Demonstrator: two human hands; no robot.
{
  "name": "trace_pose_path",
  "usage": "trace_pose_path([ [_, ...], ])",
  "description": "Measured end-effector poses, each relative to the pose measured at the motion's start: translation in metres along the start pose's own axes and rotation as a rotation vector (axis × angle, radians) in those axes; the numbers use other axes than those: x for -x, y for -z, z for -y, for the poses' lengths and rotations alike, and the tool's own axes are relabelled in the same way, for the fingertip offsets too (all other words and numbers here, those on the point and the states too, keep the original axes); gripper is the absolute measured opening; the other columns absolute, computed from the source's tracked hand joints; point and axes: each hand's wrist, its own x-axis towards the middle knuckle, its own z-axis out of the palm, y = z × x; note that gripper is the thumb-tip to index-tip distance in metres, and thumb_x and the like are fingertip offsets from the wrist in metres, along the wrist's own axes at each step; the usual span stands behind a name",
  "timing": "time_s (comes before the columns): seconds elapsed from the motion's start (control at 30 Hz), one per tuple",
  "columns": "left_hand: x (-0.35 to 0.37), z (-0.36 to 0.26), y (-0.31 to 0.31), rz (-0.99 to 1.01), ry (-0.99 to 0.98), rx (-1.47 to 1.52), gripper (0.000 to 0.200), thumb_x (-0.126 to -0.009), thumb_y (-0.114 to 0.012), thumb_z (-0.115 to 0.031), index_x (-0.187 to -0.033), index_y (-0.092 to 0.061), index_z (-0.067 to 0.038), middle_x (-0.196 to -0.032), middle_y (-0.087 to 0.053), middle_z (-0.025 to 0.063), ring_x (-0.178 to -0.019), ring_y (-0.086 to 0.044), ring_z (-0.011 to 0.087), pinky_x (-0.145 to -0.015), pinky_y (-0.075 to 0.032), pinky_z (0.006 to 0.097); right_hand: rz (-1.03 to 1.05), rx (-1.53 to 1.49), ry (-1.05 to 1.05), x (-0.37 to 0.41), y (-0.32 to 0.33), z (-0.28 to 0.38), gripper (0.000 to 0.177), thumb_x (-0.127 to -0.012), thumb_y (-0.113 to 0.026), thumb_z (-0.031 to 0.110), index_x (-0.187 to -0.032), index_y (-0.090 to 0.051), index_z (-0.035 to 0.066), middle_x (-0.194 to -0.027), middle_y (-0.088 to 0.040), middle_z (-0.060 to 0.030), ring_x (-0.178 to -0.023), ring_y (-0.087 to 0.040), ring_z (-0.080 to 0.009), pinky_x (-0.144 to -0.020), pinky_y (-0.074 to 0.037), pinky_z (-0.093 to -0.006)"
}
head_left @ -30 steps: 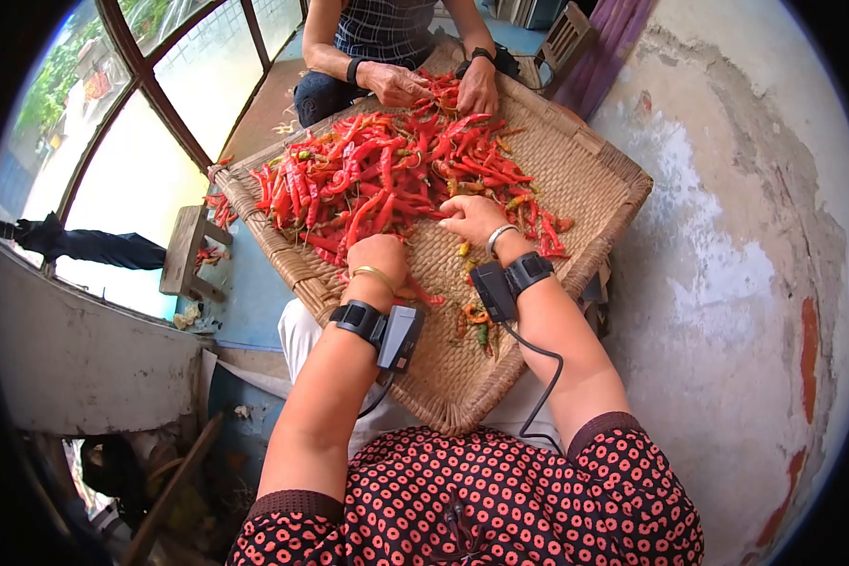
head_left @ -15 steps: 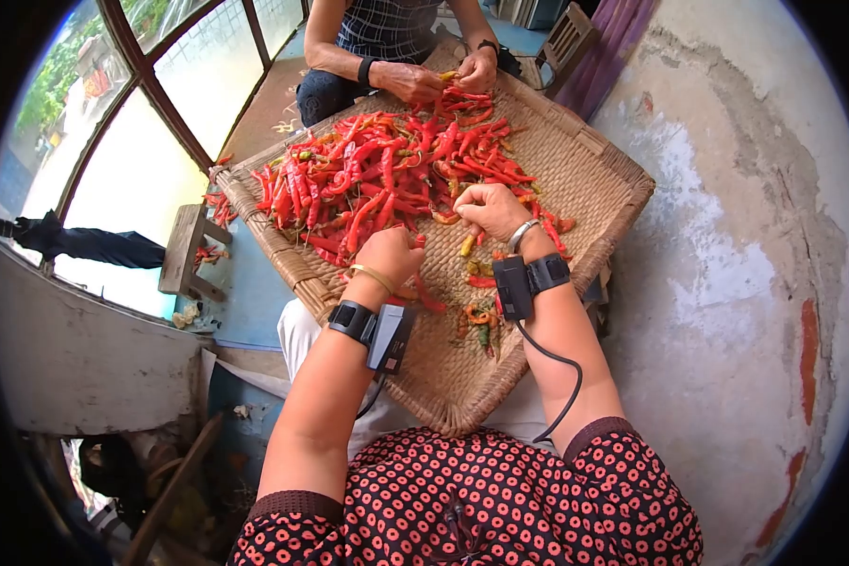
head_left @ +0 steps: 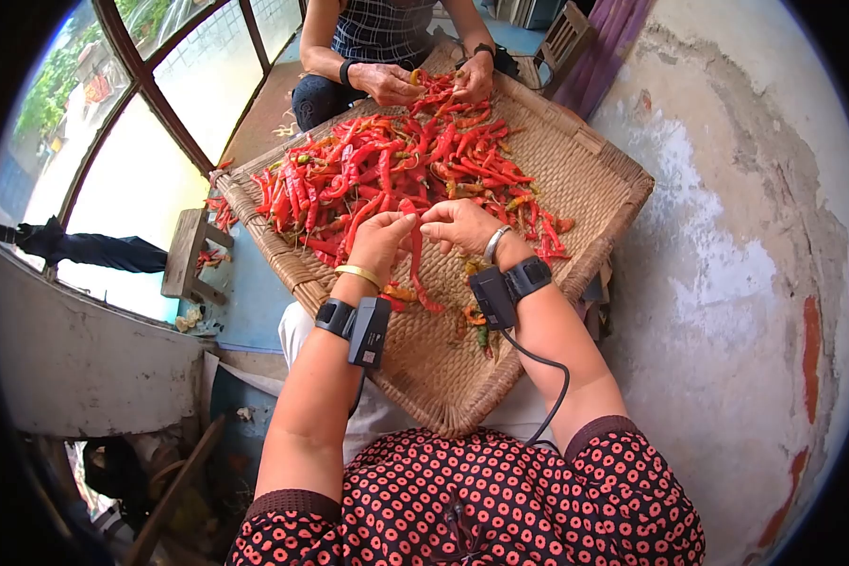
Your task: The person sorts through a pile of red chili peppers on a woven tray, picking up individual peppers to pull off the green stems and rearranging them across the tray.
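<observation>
A long red chili pepper [head_left: 417, 259] hangs down from my left hand [head_left: 382, 243], whose thumb and fingers are closed round its upper end. Right beside it, my right hand [head_left: 464, 227] has its thumb and forefinger pinched near the top of that pepper; what they hold is too small to make out. Both hands are over the woven tray [head_left: 424, 377]. Just beyond them lies a big pile of red chili peppers [head_left: 349, 170]. A few orange and green peppers [head_left: 482, 335] lie near my right wrist.
Across the tray a person [head_left: 387, 33] works with both hands at the pile's far edge. A wooden stool [head_left: 187, 255] stands at the left, near a dark folded umbrella [head_left: 108, 250]. A rough wall [head_left: 707, 236] rises at the right.
My left hand has risen slightly with the red pepper, and my right hand has moved left and come close to it. The other person's hands have moved apart.
</observation>
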Motion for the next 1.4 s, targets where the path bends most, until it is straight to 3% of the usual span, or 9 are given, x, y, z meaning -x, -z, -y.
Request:
trace_pose_path([
  [0.3, -0.002, 0.011, 0.000, -0.082, -0.110, -0.204, 0.013, -0.079, -0.058, -0.020, -0.083, -0.060, -0.007, -0.067, -0.057, 0.0010, -0.053, -0.053, 0.0120, -0.047, -0.041, 0.0229, 0.169, 0.291, -0.227, 0.001, 0.012, -0.005, 0.020, -0.075, -0.058, 0.020, -0.080, -0.059, 0.001, -0.069, -0.059, -0.0042, -0.054, -0.055, -0.0113, -0.050, -0.045, -0.0237],
  [0.37, 0.000, 0.019, 0.003, -0.090, -0.571, -1.299, 0.014, -0.071, -0.059, -0.012, -0.083, -0.063, -0.008, -0.072, -0.061, 0.0104, -0.064, -0.059, 0.0246, -0.060, -0.048, 0.0334, 0.181, 0.352, -0.247, 0.005, 0.024, -0.005, 0.020, -0.076, -0.058, 0.022, -0.081, -0.058, 0.002, -0.067, -0.058, -0.0031, -0.052, -0.055, -0.0094, -0.046, -0.044, -0.0224],
  [0.5, -0.008, 0.026, 0.009, 0.443, -0.439, -1.581, 0.019, -0.063, -0.059, -0.013, -0.080, -0.064, -0.010, -0.078, -0.059, 0.0123, -0.074, -0.058, 0.0283, -0.069, -0.047, 0.0356, -0.458, -0.697, 0.103, 0.004, 0.035, -0.004, 0.024, -0.080, -0.057, 0.023, -0.096, -0.053, 0.005, -0.068, -0.058, -0.0022, -0.052, -0.054, -0.0061, -0.042, -0.042, -0.0193],
  [0.6, -0.006, 0.030, 0.008, 0.459, -0.399, -1.623, 0.023, -0.060, -0.059, -0.011, -0.082, -0.065, -0.012, -0.085, -0.057, 0.0112, -0.083, -0.056, 0.0260, -0.072, -0.046, 0.0341, -0.623, -0.493, -0.001, 0.001, 0.038, -0.015, 0.023, -0.079, -0.059, 0.021, -0.093, -0.055, 0.003, -0.068, -0.058, -0.0029, -0.052, -0.054, -0.0076, -0.044, -0.042, -0.0203],
  [0.87, 0.002, 0.016, 0.002, 0.478, -0.338, -1.688, 0.016, -0.070, -0.060, -0.020, -0.084, -0.067, -0.017, -0.092, -0.057, 0.0133, -0.086, -0.057, 0.0270, -0.073, -0.046, 0.0351, 0.084, 0.428, -0.028, -0.007, 0.001, -0.024, 0.024, -0.079, -0.058, 0.023, -0.091, -0.059, 0.002, -0.078, -0.060, -0.0031, -0.063, -0.056, -0.0112, -0.058, -0.047, -0.0255],
  [1.03, 0.008, 0.008, -0.005, -0.023, -0.489, -1.381, 0.018, -0.074, -0.054, -0.025, -0.080, -0.065, -0.012, -0.074, -0.061, 0.0139, -0.073, -0.059, 0.0290, -0.066, -0.047, 0.0390, 0.018, 0.249, -0.061, -0.007, -0.003, -0.020, 0.027, -0.076, -0.059, 0.029, -0.080, -0.060, 0.002, -0.067, -0.058, -0.0058, -0.056, -0.054, -0.0127, -0.055, -0.046, -0.0272],
  [1.2, 0.008, 0.009, -0.004, -0.044, -0.577, -1.153, 0.017, -0.070, -0.060, -0.023, -0.078, -0.062, -0.008, -0.072, -0.061, 0.0129, -0.070, -0.059, 0.0291, -0.062, -0.046, 0.0380, 0.083, 0.142, -0.127, -0.002, 0.004, -0.017, 0.024, -0.078, -0.056, 0.027, -0.076, -0.060, 0.003, -0.058, -0.056, -0.0045, -0.052, -0.053, -0.0104, -0.048, -0.044, -0.0240],
  [1.3, 0.010, -0.001, -0.006, -0.195, -0.575, -1.031, 0.018, -0.068, -0.064, -0.021, -0.079, -0.061, -0.008, -0.076, -0.060, 0.0102, -0.076, -0.057, 0.0277, -0.068, -0.045, 0.0348, 0.044, 0.234, -0.178, 0.003, 0.019, -0.011, 0.021, -0.077, -0.057, 0.024, -0.072, -0.059, 0.004, -0.054, -0.055, -0.0036, -0.046, -0.052, -0.0107, -0.045, -0.043, -0.0249],
  [1.4, 0.003, -0.004, 0.005, -0.665, -0.752, -1.092, 0.027, -0.066, -0.067, -0.022, -0.088, -0.058, -0.010, -0.095, -0.052, 0.0082, -0.095, -0.046, 0.0287, -0.083, -0.038, 0.0367, -0.305, -0.029, -0.025, 0.005, 0.034, -0.011, 0.025, -0.080, -0.055, 0.027, -0.081, -0.058, 0.003, -0.057, -0.056, -0.0031, -0.046, -0.051, -0.0084, -0.042, -0.040, -0.0218],
])
